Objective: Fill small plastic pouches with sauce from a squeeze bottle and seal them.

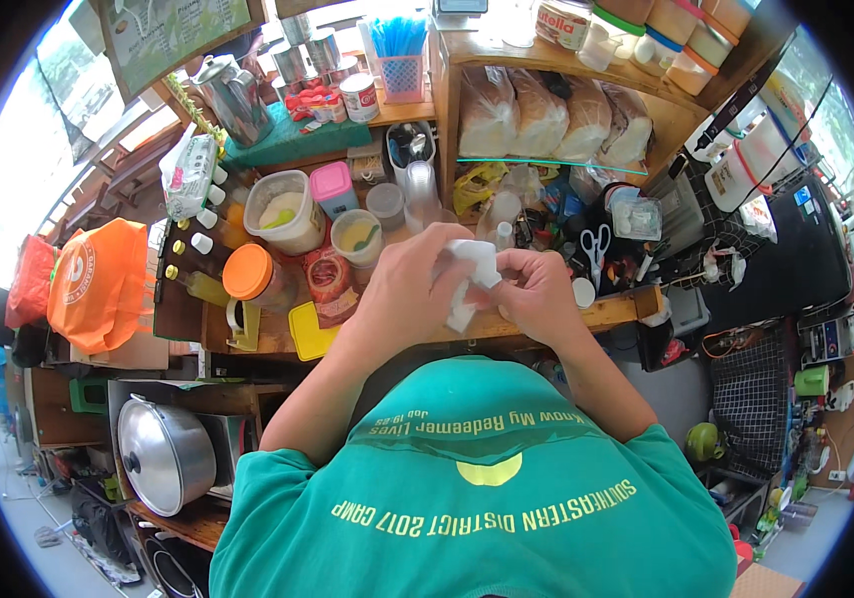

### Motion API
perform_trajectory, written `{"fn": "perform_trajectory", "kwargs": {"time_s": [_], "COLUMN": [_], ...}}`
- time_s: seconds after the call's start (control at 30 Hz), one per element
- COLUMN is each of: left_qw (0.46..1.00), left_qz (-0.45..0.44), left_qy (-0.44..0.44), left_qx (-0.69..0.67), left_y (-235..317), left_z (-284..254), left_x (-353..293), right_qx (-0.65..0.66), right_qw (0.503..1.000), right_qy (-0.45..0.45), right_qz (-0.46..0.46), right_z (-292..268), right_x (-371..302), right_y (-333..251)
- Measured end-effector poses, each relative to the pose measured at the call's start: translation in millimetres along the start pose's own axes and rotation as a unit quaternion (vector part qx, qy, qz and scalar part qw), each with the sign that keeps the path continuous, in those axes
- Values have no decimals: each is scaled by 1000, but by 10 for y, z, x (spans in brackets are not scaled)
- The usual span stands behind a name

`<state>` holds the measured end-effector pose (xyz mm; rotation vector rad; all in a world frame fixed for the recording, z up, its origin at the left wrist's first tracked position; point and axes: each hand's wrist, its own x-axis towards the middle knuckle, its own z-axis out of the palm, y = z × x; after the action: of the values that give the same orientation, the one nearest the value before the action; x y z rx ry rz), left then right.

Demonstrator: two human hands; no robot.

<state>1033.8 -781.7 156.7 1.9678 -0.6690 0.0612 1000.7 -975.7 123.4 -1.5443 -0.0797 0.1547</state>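
Both hands meet over the front edge of the wooden counter point(601, 314). My left hand point(412, 284) is closed around a crumpled white tissue point(477, 261), whose lower end hangs beneath the fingers. At its right side, my right hand point(543, 296) pinches the tissue's edge between thumb and fingers. Whether anything is wrapped inside cannot be made out. Just beyond the left hand stands a tub with pale yellow contents point(355, 239) and a green spoon. Near the right hand lies a round white lid point(583, 292).
On the left are an orange-lidded jar point(250, 272), a large white tub point(282, 211), a red packet point(330, 284) and a yellow lid point(313, 331). White-handled scissors point(596, 249) stand to the right. Bagged bread loaves point(541, 115) fill the shelf behind.
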Motion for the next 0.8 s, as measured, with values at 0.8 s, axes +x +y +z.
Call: {"fn": "perform_trajectory", "kwargs": {"time_s": [0.8], "left_qw": [986], "left_qz": [83], "left_qy": [-116], "left_qx": [81], "left_y": [544], "left_z": [526], "left_x": [324], "right_qx": [-6], "right_qw": [995], "right_qy": [13], "right_qz": [-99], "right_z": [-856], "right_x": [-404], "right_y": [-135]}}
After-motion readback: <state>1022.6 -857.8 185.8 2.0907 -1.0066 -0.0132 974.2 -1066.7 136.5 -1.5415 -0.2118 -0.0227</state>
